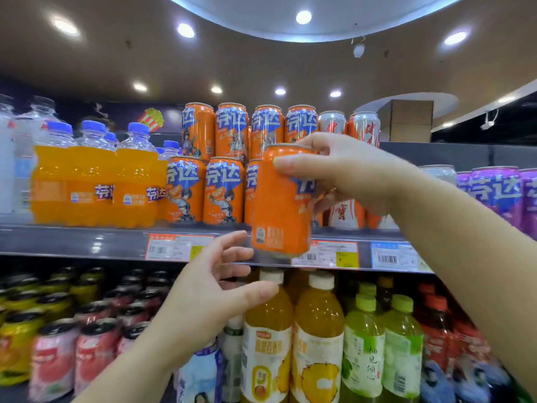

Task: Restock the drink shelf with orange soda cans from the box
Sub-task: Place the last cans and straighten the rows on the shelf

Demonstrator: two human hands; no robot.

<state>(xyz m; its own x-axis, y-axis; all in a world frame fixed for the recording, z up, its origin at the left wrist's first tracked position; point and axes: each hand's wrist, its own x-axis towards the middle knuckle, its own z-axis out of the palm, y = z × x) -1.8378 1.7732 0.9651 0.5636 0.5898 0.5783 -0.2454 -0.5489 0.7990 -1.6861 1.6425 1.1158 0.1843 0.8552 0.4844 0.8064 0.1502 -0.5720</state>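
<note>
A: While it's up in front of the shelf edge (87, 242), the orange soda can (280, 202) is in the right hand (348, 170), upright, tilted a bit. Thumb across the front near the top, other fingers (325, 199) wrapped round the far side. Closed on it.

B: On the shelf or not?

A: Not on it. Its base overlaps the price tag strip (325, 254), in the air in front of the stocked orange cans (203, 187).

B: Left hand?

A: Left hand (212, 289) is just below and left of the can, fingers spread, holding nothing. Fingertips near the can's bottom; contact, can't tell.

B: Around it?

A: Stocked cans stand two rows high. Orange soda bottles (96, 181) with blue caps to their left, silver and red cans (348, 210) behind the right hand, purple cans (494, 190) far right. Lower shelf: yellow juice bottles (316, 330), green bottles (383, 350), blurred cans at left.
</note>
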